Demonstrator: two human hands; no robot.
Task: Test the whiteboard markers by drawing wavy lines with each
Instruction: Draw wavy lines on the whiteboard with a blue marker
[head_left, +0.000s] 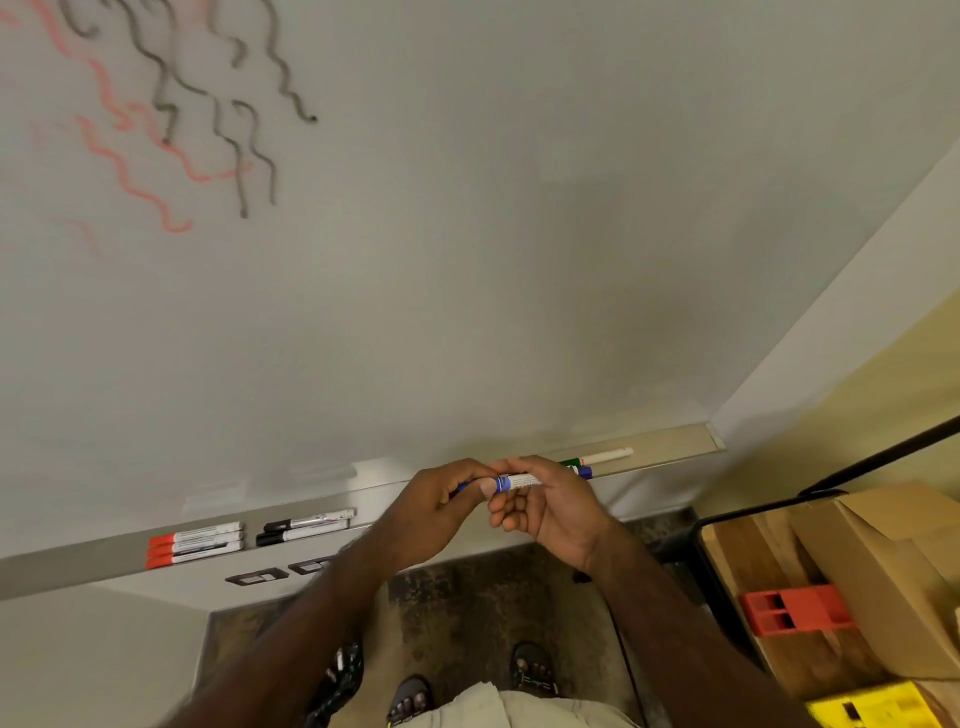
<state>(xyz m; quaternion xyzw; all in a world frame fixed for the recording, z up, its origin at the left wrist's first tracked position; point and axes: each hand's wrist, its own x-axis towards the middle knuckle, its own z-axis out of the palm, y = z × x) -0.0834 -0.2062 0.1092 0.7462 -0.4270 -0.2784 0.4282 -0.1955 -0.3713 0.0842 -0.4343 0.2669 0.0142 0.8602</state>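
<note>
I hold a blue whiteboard marker (513, 482) level in front of the marker tray (670, 441). My left hand (441, 506) pinches its blue cap end, and my right hand (553, 512) grips the white barrel. On the whiteboard (467, 234), red and black wavy lines (171, 114) fill the upper left. Three red markers (195, 544) and two black markers (306, 524) lie on the tray at the left. A green marker (597, 459) and another blue one (584, 472) lie on the tray just behind my right hand.
A dark-framed cart at the right carries a cardboard box (883, 571), a red plastic block (795, 608) and a yellow object (878, 706). Wall outlets (280, 571) sit below the tray. My sandalled feet (530, 667) stand on dark carpet.
</note>
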